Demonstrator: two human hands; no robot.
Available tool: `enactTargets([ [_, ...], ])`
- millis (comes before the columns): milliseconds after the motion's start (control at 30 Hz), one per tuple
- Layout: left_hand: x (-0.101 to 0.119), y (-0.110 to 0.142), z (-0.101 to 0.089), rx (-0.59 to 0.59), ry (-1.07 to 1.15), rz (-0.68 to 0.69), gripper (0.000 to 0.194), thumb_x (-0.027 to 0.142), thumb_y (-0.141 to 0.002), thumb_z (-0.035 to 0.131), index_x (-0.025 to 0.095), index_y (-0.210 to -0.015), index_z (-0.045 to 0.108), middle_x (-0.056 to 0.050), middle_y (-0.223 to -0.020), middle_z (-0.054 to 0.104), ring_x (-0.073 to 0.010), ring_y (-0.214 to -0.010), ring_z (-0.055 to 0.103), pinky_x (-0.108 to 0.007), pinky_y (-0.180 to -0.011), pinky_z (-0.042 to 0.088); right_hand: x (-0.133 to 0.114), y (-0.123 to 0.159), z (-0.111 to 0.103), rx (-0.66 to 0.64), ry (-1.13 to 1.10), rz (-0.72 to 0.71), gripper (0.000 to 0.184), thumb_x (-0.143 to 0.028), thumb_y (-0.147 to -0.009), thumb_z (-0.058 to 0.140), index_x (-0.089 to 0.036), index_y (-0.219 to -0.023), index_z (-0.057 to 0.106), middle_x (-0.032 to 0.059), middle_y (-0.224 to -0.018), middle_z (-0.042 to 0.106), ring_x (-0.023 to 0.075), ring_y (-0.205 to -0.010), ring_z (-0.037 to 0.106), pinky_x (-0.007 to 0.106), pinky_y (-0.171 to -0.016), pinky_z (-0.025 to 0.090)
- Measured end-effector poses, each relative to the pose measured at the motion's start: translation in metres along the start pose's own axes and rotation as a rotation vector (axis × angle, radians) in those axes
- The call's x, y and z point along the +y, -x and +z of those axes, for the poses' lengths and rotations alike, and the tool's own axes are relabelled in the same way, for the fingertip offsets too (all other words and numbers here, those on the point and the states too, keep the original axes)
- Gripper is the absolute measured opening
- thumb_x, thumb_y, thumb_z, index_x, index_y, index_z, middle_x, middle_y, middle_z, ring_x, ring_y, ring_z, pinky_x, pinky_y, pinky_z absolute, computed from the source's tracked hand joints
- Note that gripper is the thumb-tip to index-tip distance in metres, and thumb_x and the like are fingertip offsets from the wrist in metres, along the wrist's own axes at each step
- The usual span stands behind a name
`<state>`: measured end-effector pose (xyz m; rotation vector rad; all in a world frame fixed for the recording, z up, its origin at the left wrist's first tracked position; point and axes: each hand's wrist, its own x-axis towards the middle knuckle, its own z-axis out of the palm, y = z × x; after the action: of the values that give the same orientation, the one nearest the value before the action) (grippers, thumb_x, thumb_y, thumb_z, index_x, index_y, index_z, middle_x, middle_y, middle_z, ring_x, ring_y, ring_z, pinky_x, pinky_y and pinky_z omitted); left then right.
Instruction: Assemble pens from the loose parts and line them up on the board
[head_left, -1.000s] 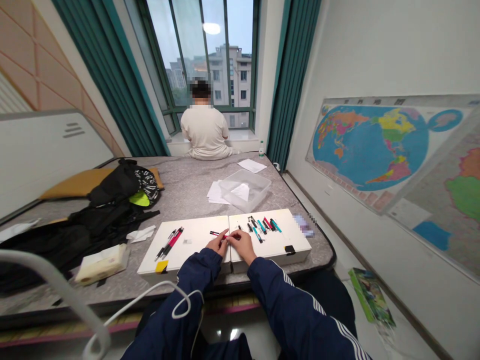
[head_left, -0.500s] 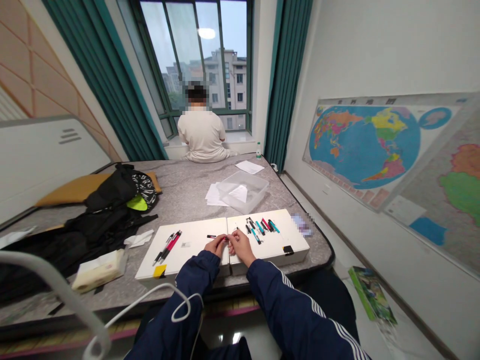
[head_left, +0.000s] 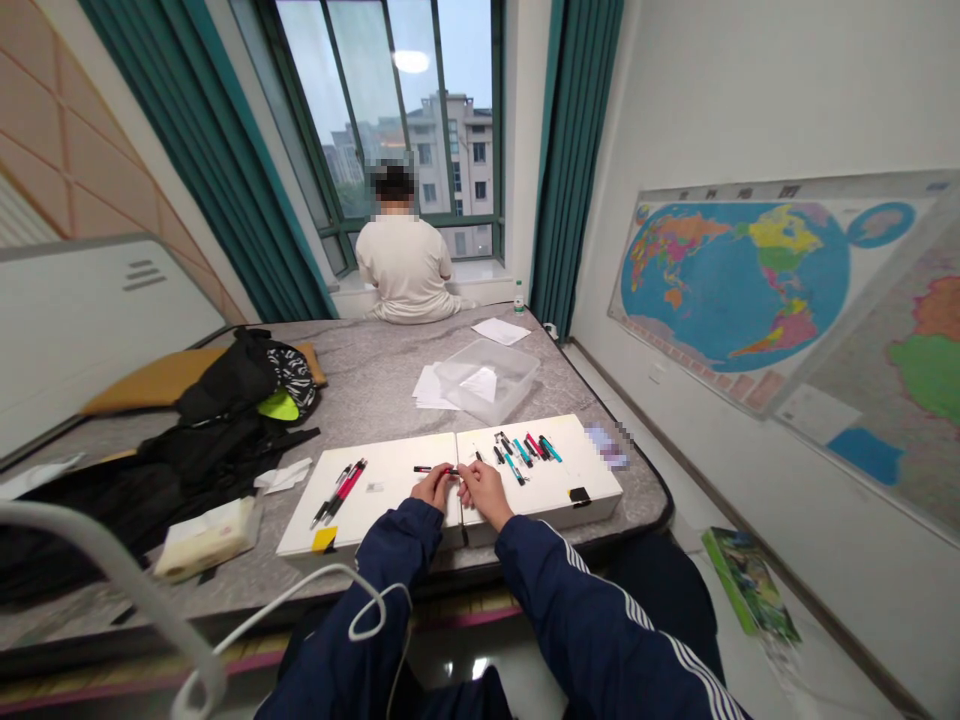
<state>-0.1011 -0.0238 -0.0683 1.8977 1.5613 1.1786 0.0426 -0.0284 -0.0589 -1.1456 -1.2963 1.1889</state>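
My left hand (head_left: 433,487) and my right hand (head_left: 482,488) meet over the seam between two white boxes. Pinched between their fingertips is a small dark pen part (head_left: 453,472) with a touch of red; the fingers cover much of it. A short black pen piece (head_left: 421,469) shows just left of my left fingers; whether it joins the held part I cannot tell. Several black, teal and red pen parts (head_left: 517,455) lie in a cluster on the right white box (head_left: 544,492). On the left white box (head_left: 397,450), red and black pens (head_left: 341,490) lie side by side.
Behind the boxes is a clear plastic bin (head_left: 517,372) beside paper sheets (head_left: 429,390). A black bag (head_left: 225,385) and a tissue pack (head_left: 210,540) are at left. A white cable (head_left: 300,592) loops before my left sleeve. A person (head_left: 405,265) sits by the window, back turned.
My hands stay together at the box seam, fingers shifting slightly around the pen part. The whole view has moved a little; the pens on the boxes lie as before.
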Motion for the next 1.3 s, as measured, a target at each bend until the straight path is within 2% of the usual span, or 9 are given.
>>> enactTargets([
  [167, 0.003, 0.001, -0.001, -0.001, -0.051, -0.024, 0.031, 0.035, -0.086, 0.042, 0.021, -0.105, 0.061, -0.002, -0.078, 0.072, -0.0160, -0.063, 0.066, -0.025, -0.063, 0.050, -0.002, 0.001, -0.001, 0.054, -0.004, -0.048, 0.030, -0.044, -0.077, 0.058, -0.020, -0.095, 0.052, -0.0012, -0.068, 0.062, 0.0101, -0.046, 0.056, 0.017, -0.034, 0.041],
  [300, 0.006, 0.002, -0.001, 0.022, -0.015, -0.036, 0.031, 0.035, -0.086, 0.041, 0.021, -0.105, 0.061, -0.002, -0.077, 0.072, -0.0159, -0.062, 0.065, -0.025, -0.062, 0.050, 0.000, 0.000, -0.001, 0.062, 0.040, -0.023, 0.028, -0.047, -0.081, 0.053, -0.018, -0.079, 0.054, -0.0024, -0.057, 0.057, 0.0095, -0.042, 0.052, 0.018, -0.036, 0.040],
  [500, 0.008, 0.000, -0.003, 0.008, -0.029, -0.085, 0.032, 0.036, -0.087, 0.040, 0.021, -0.102, 0.063, 0.002, -0.054, 0.063, -0.0152, -0.053, 0.062, -0.025, -0.059, 0.048, -0.003, 0.001, 0.000, 0.067, 0.140, -0.040, 0.036, -0.051, -0.083, 0.050, -0.018, -0.069, 0.055, -0.0025, -0.051, 0.055, 0.0084, -0.039, 0.049, 0.018, -0.037, 0.038],
  [600, 0.006, -0.001, -0.004, -0.011, -0.016, -0.095, 0.035, 0.039, -0.086, 0.040, 0.020, -0.100, 0.065, 0.004, -0.045, 0.057, -0.0150, -0.046, 0.058, -0.025, -0.055, 0.047, -0.005, 0.002, 0.000, 0.072, 0.125, -0.054, 0.031, -0.049, -0.082, 0.052, -0.018, -0.081, 0.058, -0.0028, -0.055, 0.055, 0.0093, -0.042, 0.051, 0.018, -0.038, 0.039],
  [700, 0.004, -0.001, -0.003, 0.035, 0.054, -0.125, 0.039, 0.044, -0.086, 0.039, 0.018, -0.098, 0.066, 0.004, -0.041, 0.053, -0.0139, -0.041, 0.055, -0.023, -0.050, 0.045, -0.005, 0.002, -0.002, 0.069, 0.086, -0.108, 0.031, -0.041, -0.077, 0.060, -0.019, -0.098, 0.056, -0.0027, -0.064, 0.057, 0.0106, -0.049, 0.054, 0.019, -0.042, 0.042],
  [833, 0.001, -0.002, 0.000, 0.093, 0.178, -0.178, 0.040, 0.047, -0.084, 0.042, 0.017, -0.099, 0.065, -0.002, -0.062, 0.068, -0.0103, -0.037, 0.053, -0.022, -0.045, 0.045, -0.001, -0.001, -0.004, 0.025, 0.083, -0.174, 0.024, -0.028, -0.070, 0.064, -0.018, -0.090, 0.057, 0.0010, -0.076, 0.061, 0.0129, -0.064, 0.059, 0.022, -0.055, 0.049],
  [933, -0.002, -0.003, 0.002, 0.098, 0.233, -0.173, 0.039, 0.047, -0.083, 0.044, 0.018, -0.099, 0.064, -0.006, -0.084, 0.073, -0.0083, -0.037, 0.053, -0.022, -0.044, 0.046, 0.002, -0.002, -0.003, 0.017, 0.039, -0.116, 0.022, -0.029, -0.070, 0.064, -0.017, -0.086, 0.057, 0.0021, -0.075, 0.062, 0.0141, -0.064, 0.060, 0.023, -0.053, 0.050],
  [1100, -0.003, -0.004, 0.001, 0.088, 0.248, -0.175, 0.039, 0.048, -0.083, 0.045, 0.018, -0.098, 0.065, -0.006, -0.086, 0.073, -0.0077, -0.038, 0.053, -0.022, -0.045, 0.047, 0.000, 0.000, 0.000, 0.009, -0.043, -0.026, 0.025, -0.040, -0.080, 0.053, -0.017, -0.087, 0.056, 0.0012, -0.065, 0.060, 0.0129, -0.052, 0.059, 0.022, -0.044, 0.047],
  [1300, -0.003, -0.005, 0.002, 0.083, 0.282, -0.187, 0.041, 0.050, -0.082, 0.045, 0.017, -0.098, 0.064, -0.007, -0.088, 0.073, -0.0074, -0.038, 0.052, -0.022, -0.044, 0.047, -0.003, 0.001, -0.001, 0.008, 0.055, -0.103, 0.021, -0.034, -0.072, 0.063, -0.018, -0.084, 0.058, 0.0004, -0.068, 0.061, 0.0122, -0.056, 0.058, 0.021, -0.049, 0.047],
])
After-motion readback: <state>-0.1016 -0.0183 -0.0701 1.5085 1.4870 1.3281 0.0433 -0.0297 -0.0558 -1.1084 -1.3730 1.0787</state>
